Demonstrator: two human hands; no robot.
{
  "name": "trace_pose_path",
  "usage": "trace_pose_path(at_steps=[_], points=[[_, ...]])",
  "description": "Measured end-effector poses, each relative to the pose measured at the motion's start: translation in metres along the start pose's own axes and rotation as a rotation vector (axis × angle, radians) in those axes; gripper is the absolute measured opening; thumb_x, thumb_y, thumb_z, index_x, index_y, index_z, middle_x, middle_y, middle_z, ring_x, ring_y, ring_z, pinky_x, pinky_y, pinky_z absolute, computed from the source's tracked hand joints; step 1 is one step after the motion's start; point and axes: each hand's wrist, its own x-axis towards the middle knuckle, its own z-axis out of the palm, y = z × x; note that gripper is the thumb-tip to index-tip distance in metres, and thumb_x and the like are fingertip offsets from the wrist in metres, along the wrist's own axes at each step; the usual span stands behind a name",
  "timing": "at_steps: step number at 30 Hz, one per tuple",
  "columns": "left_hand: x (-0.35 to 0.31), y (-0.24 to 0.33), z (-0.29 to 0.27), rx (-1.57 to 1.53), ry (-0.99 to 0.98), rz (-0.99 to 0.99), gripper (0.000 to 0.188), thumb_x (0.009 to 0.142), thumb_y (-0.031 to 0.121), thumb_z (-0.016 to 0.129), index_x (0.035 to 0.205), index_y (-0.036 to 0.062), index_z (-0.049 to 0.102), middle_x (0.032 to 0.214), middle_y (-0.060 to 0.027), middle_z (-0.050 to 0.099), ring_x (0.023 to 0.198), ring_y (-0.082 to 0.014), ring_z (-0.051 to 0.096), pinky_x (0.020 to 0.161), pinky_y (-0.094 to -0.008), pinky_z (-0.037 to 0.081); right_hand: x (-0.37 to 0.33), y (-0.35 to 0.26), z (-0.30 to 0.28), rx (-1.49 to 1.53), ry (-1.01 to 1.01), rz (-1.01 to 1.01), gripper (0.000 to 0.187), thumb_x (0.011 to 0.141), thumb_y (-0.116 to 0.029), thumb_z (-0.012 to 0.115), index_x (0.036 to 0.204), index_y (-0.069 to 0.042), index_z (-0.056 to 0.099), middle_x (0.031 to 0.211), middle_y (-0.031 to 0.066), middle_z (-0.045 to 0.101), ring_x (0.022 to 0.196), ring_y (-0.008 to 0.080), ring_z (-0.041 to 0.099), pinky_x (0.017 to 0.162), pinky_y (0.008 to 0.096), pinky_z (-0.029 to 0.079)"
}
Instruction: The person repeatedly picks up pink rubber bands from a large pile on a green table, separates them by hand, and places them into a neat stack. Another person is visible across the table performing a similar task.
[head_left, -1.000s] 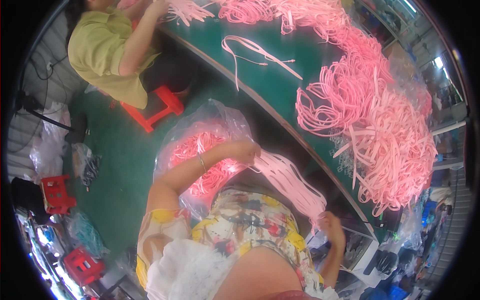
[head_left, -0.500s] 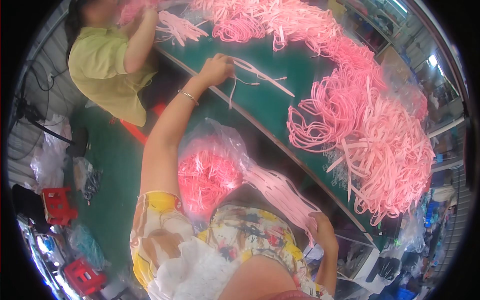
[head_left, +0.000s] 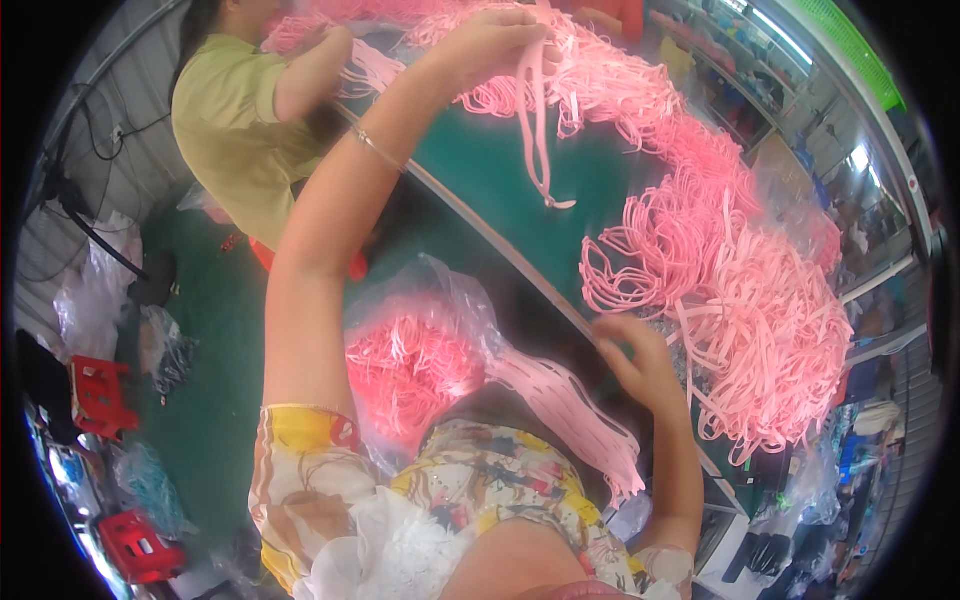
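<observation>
High over the far side of the green table (head_left: 500, 190), my left hand (head_left: 505, 38) is closed on a pink strap (head_left: 535, 135). The strap hangs down as a long narrow loop with a pale tip. My right hand (head_left: 640, 362) hovers by the table's near edge with thumb and fingers apart, and I see nothing in it. Across my lap lies a flat bundle of light pink straps (head_left: 572, 405). Beside it a clear plastic bag (head_left: 450, 285) holds darker pink straps (head_left: 405, 370).
A long heap of pink straps (head_left: 765, 320) curves along the table's far and right side. A coil of pink cords (head_left: 640, 255) lies at its inner edge. At the upper left a person in a green shirt (head_left: 235, 120) works. Red stools (head_left: 140, 545) stand on the floor at left.
My left hand has moved up and to the right with the strap. My right hand has left the bundle on my lap and risen to the table edge.
</observation>
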Motion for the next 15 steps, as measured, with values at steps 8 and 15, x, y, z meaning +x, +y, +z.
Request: trace_pose_path(at_steps=[8,15], points=[[-0.022,0.050,0.040,-0.331,-0.076,-0.056,0.013,0.089,0.014,0.050,0.097,0.0046,0.052,0.095,-0.0122,0.062,0.088,-0.0229,0.063,0.075,-0.0357,0.054,0.115,-0.032,0.027,0.333,0.237,-0.008,0.056,0.082,-0.009,0.057,0.132,-0.004,0.031,0.129,0.0129,0.039,0.120,0.0214,0.037,0.092,0.0339,0.039],[-0.049,0.061,0.055,-0.369,-0.133,-0.077,0.015,0.086,0.013,0.053,0.095,0.0010,0.053,0.090,-0.0139,0.062,0.080,-0.0212,0.064,0.071,-0.0325,0.054,0.104,-0.058,0.053,0.783,-0.165,0.044,0.028,0.084,-0.008,0.056,0.110,0.002,0.053,0.093,0.0057,0.060,0.085,0.0138,0.058,0.079,0.0285,0.046]])
